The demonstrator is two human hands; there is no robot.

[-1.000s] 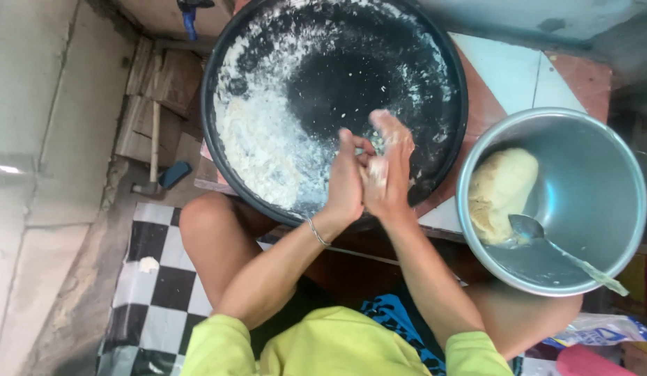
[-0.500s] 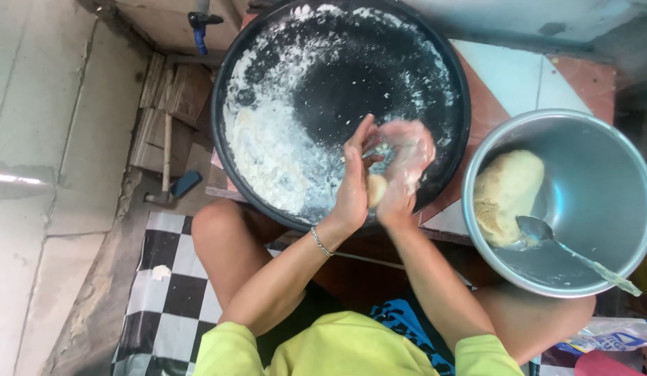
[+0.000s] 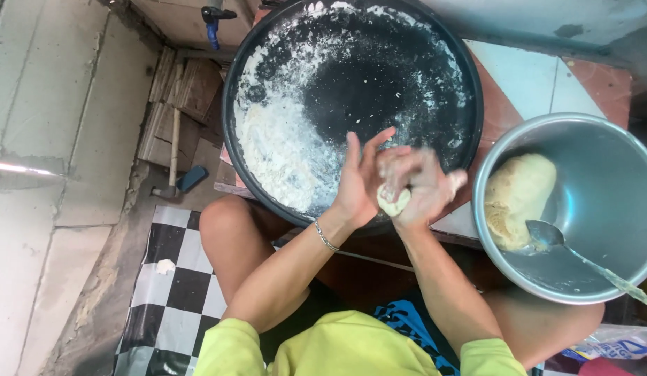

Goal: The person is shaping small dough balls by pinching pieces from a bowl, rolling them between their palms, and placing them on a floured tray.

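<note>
Dough ball now sits clamped between left hand and right hand, lower than before, over black floured pan rim.

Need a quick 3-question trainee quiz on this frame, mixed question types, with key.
1. True or false: the dough ball is pressed between the left hand and the right hand.
2. Multiple choice: where does the spoon lie? A) in the black round tray B) in the metal bowl C) on the checkered mat
3. Fill in: on the left wrist sits a thin ____.

Key:
1. True; both palms close around it over the tray's near edge.
2. B; its head rests by the large dough lump, handle over the bowl's rim.
3. Bracelet.
</note>
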